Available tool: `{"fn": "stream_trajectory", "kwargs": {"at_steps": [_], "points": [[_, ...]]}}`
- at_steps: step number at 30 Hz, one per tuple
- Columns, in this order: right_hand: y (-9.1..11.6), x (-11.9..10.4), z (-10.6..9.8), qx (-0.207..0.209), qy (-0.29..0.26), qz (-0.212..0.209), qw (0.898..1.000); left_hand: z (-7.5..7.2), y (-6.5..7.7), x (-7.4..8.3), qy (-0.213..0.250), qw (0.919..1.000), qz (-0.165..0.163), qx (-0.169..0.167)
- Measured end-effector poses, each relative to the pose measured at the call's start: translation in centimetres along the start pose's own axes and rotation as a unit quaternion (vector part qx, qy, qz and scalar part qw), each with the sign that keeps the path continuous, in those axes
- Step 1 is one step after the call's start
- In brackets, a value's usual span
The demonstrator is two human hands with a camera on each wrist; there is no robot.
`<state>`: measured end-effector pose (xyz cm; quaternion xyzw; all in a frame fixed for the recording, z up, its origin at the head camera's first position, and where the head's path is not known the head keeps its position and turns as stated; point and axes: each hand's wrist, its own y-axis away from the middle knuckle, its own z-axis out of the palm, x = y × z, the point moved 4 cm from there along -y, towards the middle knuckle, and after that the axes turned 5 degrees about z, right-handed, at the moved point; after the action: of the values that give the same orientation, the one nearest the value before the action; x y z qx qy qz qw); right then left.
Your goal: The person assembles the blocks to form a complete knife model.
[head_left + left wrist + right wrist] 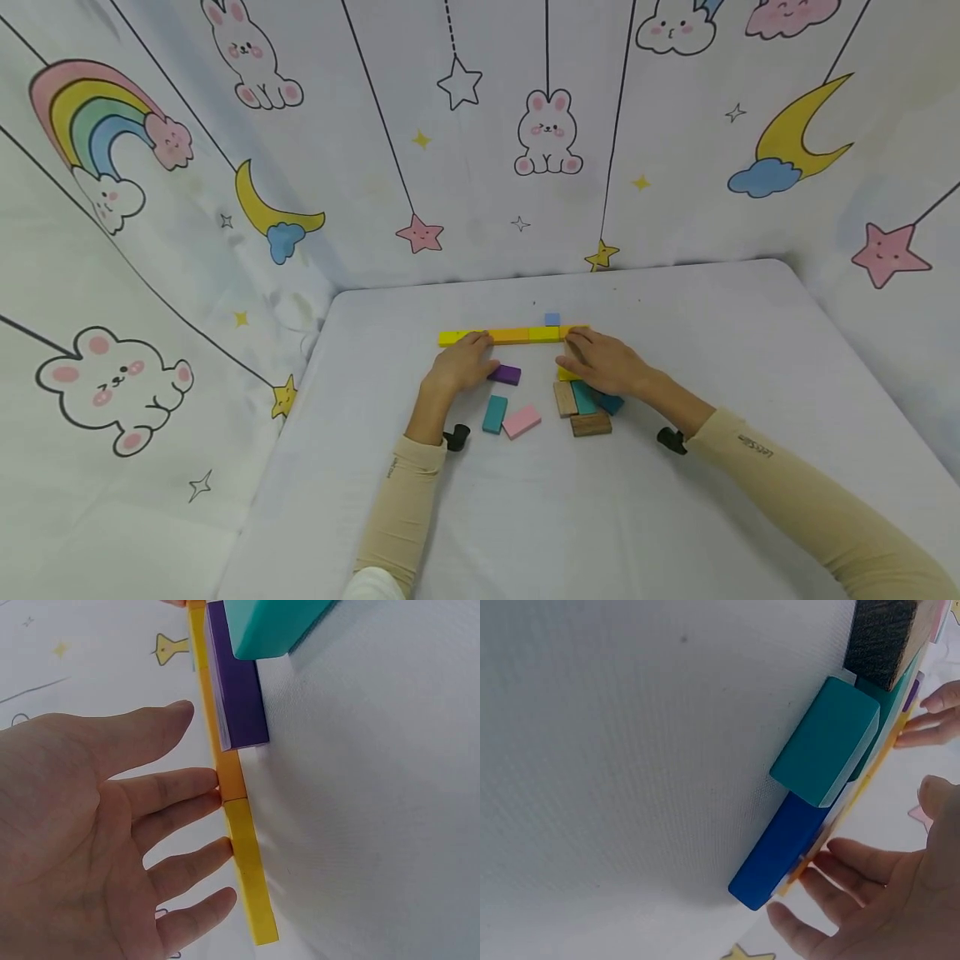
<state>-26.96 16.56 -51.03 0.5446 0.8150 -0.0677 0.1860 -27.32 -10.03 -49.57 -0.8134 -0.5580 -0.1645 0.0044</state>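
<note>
A straight row of yellow and orange blocks (512, 336) lies end to end across the table. My left hand (461, 365) has its fingertips against the near side of the row, fingers fairly straight and spread in the left wrist view; its thumb stands off the row, beside a purple block (508, 375). At the row's right end, the fingertips of my right hand (606, 364) touch the orange end block (801, 868). Below that hand are a partly hidden yellow block (567, 374) and a dark blue block (780, 851). Neither hand grips a block.
A light blue block (552, 319) sits just behind the row. Nearer me lie a teal block (495, 414) and a pink block (522, 422). To their right cluster a pale wooden block (565, 400), another teal block (583, 398) and a brown wooden block (591, 425).
</note>
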Motion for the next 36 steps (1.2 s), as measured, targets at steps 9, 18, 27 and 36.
{"fn": "stream_trajectory", "kwargs": {"at_steps": [9,18,27,36], "points": [[0.1,-0.2,-0.2,0.003,-0.007,-0.003,1.000,-0.1,0.1,0.3,0.000,1.0000,-0.001,0.006],[-0.1,-1.1,-1.1,0.012,-0.001,-0.027,1.000,-0.4,0.2,0.4,0.006,0.9999,0.006,0.007],[1.2,-1.8,-1.0,0.002,0.022,-0.039,0.999,-0.4,0.3,0.6,0.016,0.9998,0.013,0.008],[2.8,-2.4,-1.0,-0.007,0.026,-0.053,0.998,-0.5,0.4,0.7,0.019,0.9997,0.010,0.009]]}}
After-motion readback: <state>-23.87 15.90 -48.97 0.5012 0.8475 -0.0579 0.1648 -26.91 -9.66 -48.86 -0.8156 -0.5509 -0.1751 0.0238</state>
